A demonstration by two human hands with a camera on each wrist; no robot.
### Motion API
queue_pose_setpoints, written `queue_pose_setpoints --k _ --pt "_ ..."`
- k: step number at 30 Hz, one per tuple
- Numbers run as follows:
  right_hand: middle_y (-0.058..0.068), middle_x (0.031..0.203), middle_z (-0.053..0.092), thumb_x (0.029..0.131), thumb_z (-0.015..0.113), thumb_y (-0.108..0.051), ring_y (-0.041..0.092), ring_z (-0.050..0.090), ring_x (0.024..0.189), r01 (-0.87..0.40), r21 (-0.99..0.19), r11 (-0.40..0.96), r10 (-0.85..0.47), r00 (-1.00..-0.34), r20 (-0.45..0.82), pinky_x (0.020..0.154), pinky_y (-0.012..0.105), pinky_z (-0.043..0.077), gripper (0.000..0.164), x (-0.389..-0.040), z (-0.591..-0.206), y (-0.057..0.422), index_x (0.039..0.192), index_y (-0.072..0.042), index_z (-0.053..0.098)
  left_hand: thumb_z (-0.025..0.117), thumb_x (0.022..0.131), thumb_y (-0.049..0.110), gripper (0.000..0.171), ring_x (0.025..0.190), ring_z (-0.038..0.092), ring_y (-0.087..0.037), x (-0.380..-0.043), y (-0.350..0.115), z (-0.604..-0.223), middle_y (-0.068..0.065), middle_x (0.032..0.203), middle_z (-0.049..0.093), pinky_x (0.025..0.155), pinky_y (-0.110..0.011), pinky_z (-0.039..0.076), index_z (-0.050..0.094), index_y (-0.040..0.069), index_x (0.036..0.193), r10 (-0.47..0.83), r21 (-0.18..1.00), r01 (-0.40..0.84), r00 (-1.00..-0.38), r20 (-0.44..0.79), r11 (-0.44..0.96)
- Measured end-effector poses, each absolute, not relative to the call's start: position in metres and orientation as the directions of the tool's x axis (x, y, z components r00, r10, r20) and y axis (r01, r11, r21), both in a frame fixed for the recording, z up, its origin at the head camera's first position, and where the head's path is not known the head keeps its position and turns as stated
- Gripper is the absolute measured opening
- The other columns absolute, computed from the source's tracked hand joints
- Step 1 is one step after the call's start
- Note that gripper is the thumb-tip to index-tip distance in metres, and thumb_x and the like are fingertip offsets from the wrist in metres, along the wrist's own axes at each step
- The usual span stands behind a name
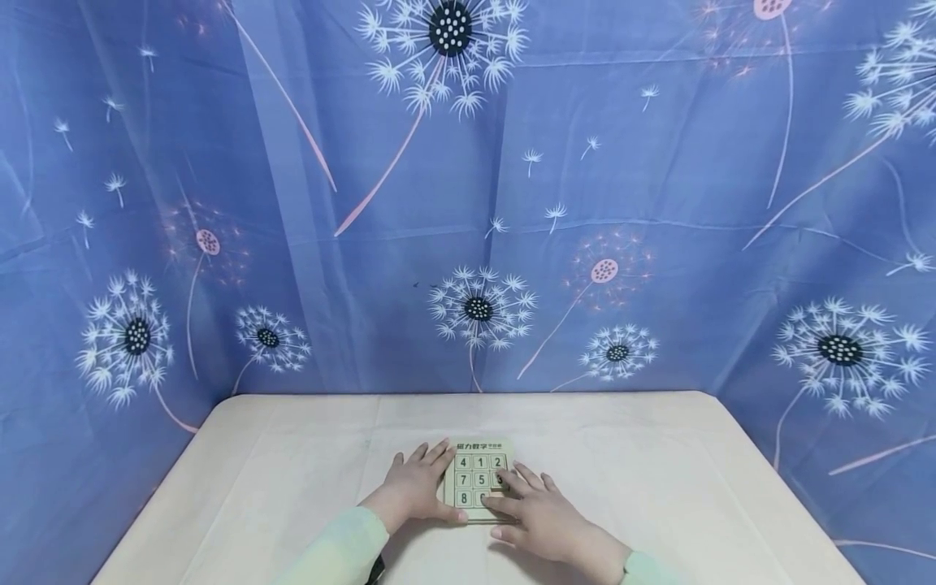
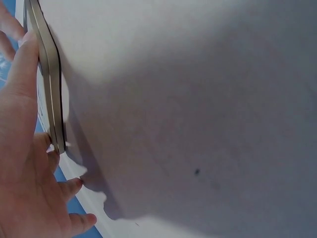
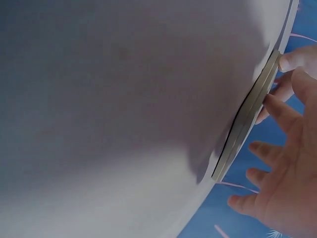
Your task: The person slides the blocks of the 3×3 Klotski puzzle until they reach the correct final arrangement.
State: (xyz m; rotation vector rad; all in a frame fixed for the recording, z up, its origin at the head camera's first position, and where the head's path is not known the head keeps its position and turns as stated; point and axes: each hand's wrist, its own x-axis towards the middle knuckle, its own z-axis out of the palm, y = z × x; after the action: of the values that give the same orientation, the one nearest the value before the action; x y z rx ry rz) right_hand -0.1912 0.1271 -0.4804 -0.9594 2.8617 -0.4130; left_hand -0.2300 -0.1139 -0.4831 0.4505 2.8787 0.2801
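A pale green number sliding puzzle lies flat on the table, its square tiles printed with black digits. My left hand holds it by the left side, thumb at the lower edge and fingers by the upper left corner. In the left wrist view the board's thick edge shows beside the thumb. Spread over the right side, my right hand touches tiles with its fingertips and partly covers the lower right ones. The right wrist view shows the board edge-on, with the right fingers extended over it.
The cream-covered table has rounded far corners. A blue curtain with dandelion prints surrounds it at the back and sides. Part of a small black object shows beside the left sleeve.
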Motion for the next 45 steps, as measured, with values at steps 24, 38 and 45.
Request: queue_pose_setpoints --k 24,38,45 --pt "0.022 0.156 0.049 0.096 0.063 -0.051 0.055 0.038 0.146 -0.568 -0.293 0.770 -0.589 -0.808 0.019 0.107 0.084 0.033 0.045 -0.191 -0.482 0.147 0.134 -0.027 0.069 0.079 0.070 0.074 0.112 0.153 0.037 -0.038 -0.232 -0.114 -0.487 -0.003 0.168 0.036 0.123 -0.067 0.032 0.041 0.017 0.158 0.308 0.219 0.265 -0.932 -0.193 0.939" --pt "0.023 0.155 0.050 0.095 0.064 -0.050 0.055 0.039 0.146 -0.557 -0.310 0.771 -0.581 -0.813 0.016 0.108 0.084 0.032 0.044 -0.191 -0.481 0.150 0.133 -0.027 0.070 0.079 0.069 0.075 0.112 0.154 0.036 -0.037 -0.232 -0.113 -0.486 -0.002 0.168 0.036 0.123 -0.067 0.031 0.041 0.018 0.158 0.306 0.204 0.267 -0.934 -0.187 0.942" --pt "0.023 0.154 0.051 0.095 0.065 -0.049 0.055 0.039 0.146 -0.560 -0.302 0.772 -0.580 -0.814 0.025 0.108 0.084 0.032 0.043 -0.192 -0.482 0.151 0.132 -0.028 0.070 0.078 0.069 0.076 0.112 0.154 0.036 -0.037 -0.232 -0.114 -0.488 -0.001 0.168 0.036 0.123 -0.066 0.032 0.041 0.018 0.158 0.307 0.193 0.272 -0.934 -0.182 0.943"
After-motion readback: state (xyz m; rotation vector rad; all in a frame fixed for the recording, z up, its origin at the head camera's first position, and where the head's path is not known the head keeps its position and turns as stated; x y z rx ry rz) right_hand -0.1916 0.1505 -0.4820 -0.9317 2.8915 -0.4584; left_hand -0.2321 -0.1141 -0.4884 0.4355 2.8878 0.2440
